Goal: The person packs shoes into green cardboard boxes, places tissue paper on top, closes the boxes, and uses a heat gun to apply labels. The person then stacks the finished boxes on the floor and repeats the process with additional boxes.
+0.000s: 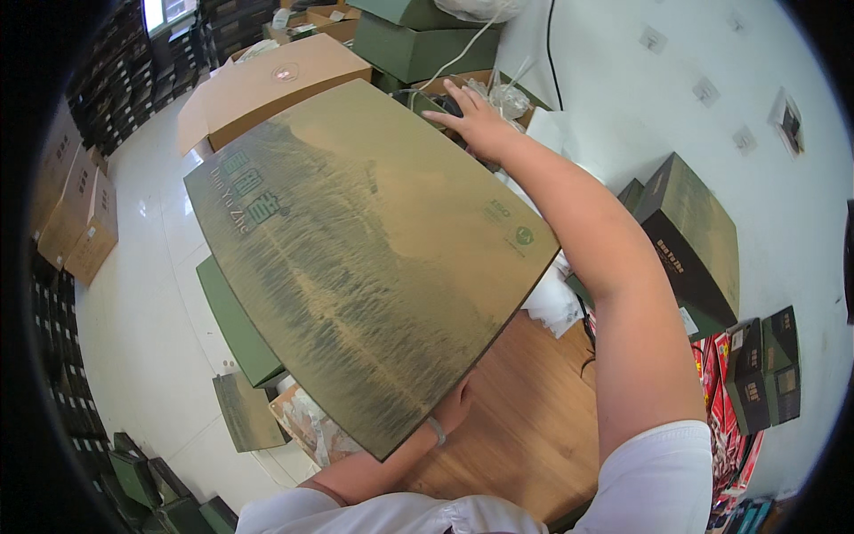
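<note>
A large flat box [356, 258], printed with a green-brown landscape, hangs tilted over the wooden table and fills the middle of the view. At its near edge, my left hand [455, 406] holds it from beneath; the box's lid hides most of those fingers. A band circles the left wrist. Beyond the far right edge of the box is my right hand [480, 125], open with fingers spread. Whether it touches the box I cannot tell.
The wooden table [534, 400] lies below. An open cardboard box [294, 76] and a green box [418, 49] stand behind. Printed dark boxes [689, 240] line the white wall at right. Left are a green box [233, 325], floor cartons [93, 231] and loaded shelves.
</note>
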A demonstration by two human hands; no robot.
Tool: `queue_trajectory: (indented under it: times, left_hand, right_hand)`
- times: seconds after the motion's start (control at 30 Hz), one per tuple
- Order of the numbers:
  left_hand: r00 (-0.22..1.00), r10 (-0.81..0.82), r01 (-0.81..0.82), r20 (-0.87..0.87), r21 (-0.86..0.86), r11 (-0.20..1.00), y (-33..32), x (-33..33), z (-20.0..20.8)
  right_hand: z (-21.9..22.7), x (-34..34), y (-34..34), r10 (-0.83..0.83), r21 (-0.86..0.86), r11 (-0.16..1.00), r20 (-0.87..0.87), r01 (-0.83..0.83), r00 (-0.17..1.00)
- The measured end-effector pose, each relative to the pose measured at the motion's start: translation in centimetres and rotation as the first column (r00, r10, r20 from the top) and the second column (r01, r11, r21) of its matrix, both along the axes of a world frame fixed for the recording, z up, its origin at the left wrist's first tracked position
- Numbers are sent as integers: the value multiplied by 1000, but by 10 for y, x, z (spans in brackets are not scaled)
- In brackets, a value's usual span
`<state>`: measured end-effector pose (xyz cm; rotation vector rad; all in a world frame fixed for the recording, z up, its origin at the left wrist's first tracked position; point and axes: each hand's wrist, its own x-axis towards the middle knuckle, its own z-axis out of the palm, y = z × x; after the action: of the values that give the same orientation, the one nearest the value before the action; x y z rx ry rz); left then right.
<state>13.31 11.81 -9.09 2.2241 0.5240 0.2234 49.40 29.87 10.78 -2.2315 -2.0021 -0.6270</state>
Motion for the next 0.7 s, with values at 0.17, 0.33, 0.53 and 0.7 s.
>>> queue_trajectory:
  times: [0.17, 0.33, 0.53, 0.7]
  left_hand:
    - [975, 82, -97, 206, 64, 993, -3, 1, -30]
    - [966, 46, -131, 256, 324, 937, -30, 26, -121]
    - [609, -147, 197, 779, 31, 980, 17, -17, 8]
    - [304, 61, -234, 951, 13, 972, 56, -159, 58]
  right_hand:
    - [39, -14, -15, 219, 436, 893, -204, -111, 954]
    - [45, -49, -132, 42, 628, 745, -380, 225, 924]
    - [-83, -230, -297, -228, 489, 330, -789, 807, 571]
    - [-208, -422, -372, -314, 173, 509, -875, 844, 369]
